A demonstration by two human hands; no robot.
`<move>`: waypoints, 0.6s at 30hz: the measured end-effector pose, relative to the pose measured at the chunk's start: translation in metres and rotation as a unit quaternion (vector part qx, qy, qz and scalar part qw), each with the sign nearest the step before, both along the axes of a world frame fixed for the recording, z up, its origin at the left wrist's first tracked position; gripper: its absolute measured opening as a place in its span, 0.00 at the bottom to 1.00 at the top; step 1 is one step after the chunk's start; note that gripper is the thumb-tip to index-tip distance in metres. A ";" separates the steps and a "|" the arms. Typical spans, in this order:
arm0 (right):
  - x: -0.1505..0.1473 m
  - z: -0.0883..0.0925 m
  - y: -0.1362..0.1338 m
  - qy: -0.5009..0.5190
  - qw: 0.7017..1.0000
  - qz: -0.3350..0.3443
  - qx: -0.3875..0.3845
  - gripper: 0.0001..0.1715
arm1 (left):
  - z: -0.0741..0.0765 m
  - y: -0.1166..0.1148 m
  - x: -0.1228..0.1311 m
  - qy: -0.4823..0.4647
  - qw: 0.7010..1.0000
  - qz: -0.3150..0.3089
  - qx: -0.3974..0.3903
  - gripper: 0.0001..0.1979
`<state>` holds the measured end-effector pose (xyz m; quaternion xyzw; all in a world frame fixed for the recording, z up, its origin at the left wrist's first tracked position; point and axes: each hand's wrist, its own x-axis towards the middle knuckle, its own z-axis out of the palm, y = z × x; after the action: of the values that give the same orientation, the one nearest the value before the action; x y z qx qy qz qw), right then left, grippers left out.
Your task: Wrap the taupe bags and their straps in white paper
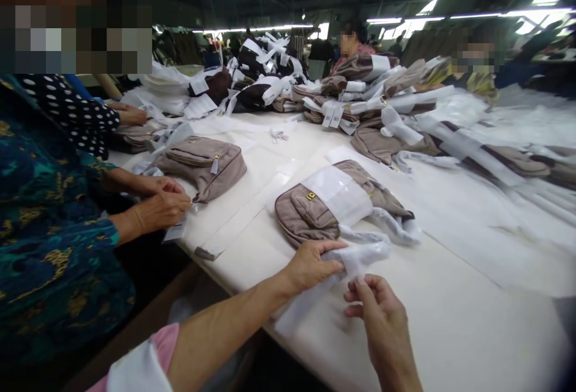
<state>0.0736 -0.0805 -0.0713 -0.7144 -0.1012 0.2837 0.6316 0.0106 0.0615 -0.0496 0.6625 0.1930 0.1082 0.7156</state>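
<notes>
A brown ribbed bag (292, 215) lies on the white table before me, with a sheet of white wrapping paper (348, 191) across its middle. Its strap (375, 248) is covered in thin translucent wrapping. My left hand (317, 266) grips the wrapped strap near the bag's lower edge, thumb and fingers around it. Just to the right and nearer to me, my right hand (375, 302) pinches a loose end of the thin wrapping (355, 269) between thumb and forefinger. Part of that wrapping trails down beneath my left forearm.
At the left, a co-worker's hands (157, 200) handle another brown bag (202, 164). Wrapped bags (351, 92) are heaped at the back, dark ones (256, 74) among them. White sheets (472, 218) spread over the table's right side. A small grey block (207, 253) sits by the near edge.
</notes>
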 end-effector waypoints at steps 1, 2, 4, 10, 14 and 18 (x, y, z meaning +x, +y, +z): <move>0.000 -0.002 0.001 0.010 1.000 0.004 0.017 0.22 | 0.000 -0.001 0.001 0.003 1.000 0.005 -0.016 0.22; 0.001 -0.004 0.003 0.022 0.999 0.009 0.037 0.21 | 0.001 -0.001 0.001 0.005 0.999 0.007 -0.035 0.22; 0.001 -0.008 0.006 0.040 0.997 0.019 0.060 0.20 | 0.001 -0.001 0.001 0.010 0.997 0.013 -0.079 0.22; 0.005 -0.005 0.013 0.000 0.994 0.040 0.104 0.19 | 0.004 0.002 -0.002 0.012 0.993 -0.007 -0.114 0.23; 0.011 0.003 0.014 -0.037 0.989 0.064 0.126 0.17 | 0.006 -0.001 -0.006 -0.058 0.995 0.000 0.084 0.18; 0.017 0.010 0.015 -0.076 0.986 0.086 0.124 0.15 | 0.006 -0.001 -0.010 -0.063 0.980 0.002 0.187 0.19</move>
<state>0.0903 -0.0653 -0.0615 -0.6388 -0.2438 0.2673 0.6790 0.0011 0.0608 -0.0440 0.7761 0.1253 0.1847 0.5898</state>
